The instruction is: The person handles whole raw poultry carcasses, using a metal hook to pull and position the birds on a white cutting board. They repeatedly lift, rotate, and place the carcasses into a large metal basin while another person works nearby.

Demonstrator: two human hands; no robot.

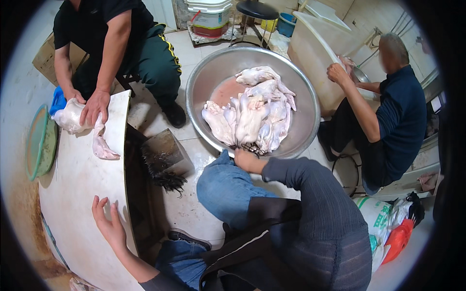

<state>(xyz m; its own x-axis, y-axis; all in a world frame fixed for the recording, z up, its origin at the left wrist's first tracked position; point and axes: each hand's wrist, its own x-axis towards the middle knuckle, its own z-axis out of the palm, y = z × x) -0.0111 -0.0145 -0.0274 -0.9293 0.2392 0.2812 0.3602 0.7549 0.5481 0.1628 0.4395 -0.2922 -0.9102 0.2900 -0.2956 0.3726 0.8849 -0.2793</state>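
Observation:
My left hand (110, 224) is raised over the near part of the white tabletop (80, 194), fingers spread and nothing in them. At the near rim of a wide metal basin (194, 92), my right hand (248, 161) is curled, its fingers partly hidden. Dark, thin strands (251, 147) show beside it; I cannot make out what it grips. Several plucked pale ducks (252, 116) lie heaped in the basin over some pinkish liquid. On the table's far end a co-worker's two hands (95, 107) press on another plucked duck (73, 118), whose neck and head hang toward me.
A box with dark feathers (167, 157) stands on the floor between table and basin. A green-rimmed bowl (41, 143) sits at the table's left. At right, another person (400, 114) squats by a large pale tub (315, 63). Bags (388, 223) lie at lower right; a stool (257, 9) stands behind.

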